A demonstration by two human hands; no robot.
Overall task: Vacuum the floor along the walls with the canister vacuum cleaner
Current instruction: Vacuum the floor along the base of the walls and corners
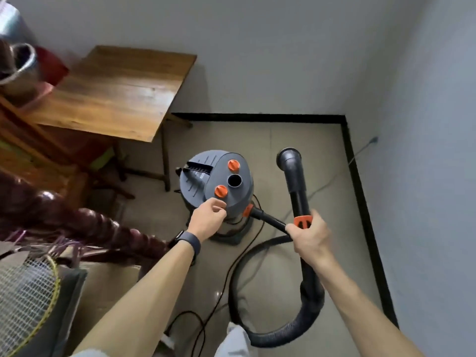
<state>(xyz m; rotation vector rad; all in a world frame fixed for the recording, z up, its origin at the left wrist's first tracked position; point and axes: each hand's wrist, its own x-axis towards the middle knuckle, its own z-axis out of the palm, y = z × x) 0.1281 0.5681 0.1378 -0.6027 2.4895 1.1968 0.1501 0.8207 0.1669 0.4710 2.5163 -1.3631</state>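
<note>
Vacuum cleaner (pixel 206 176) at both hands (pixel 207 219) (pixel 309 235)

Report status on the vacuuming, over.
Left hand at canister rim, grip unclear. Right hand grips the wand, nozzle pointing up. Cord and hose looped underfoot.

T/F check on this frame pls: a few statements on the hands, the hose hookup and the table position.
1. The right hand grips the wand at its orange collar. True.
2. The hose plugs into the round top port of the canister. False: the top port is open, and the hose joins the canister at its side.
3. The left hand wears a dark band at the wrist. True.
4. The wooden table stands right of the canister. False: it stands to the canister's left.
</note>
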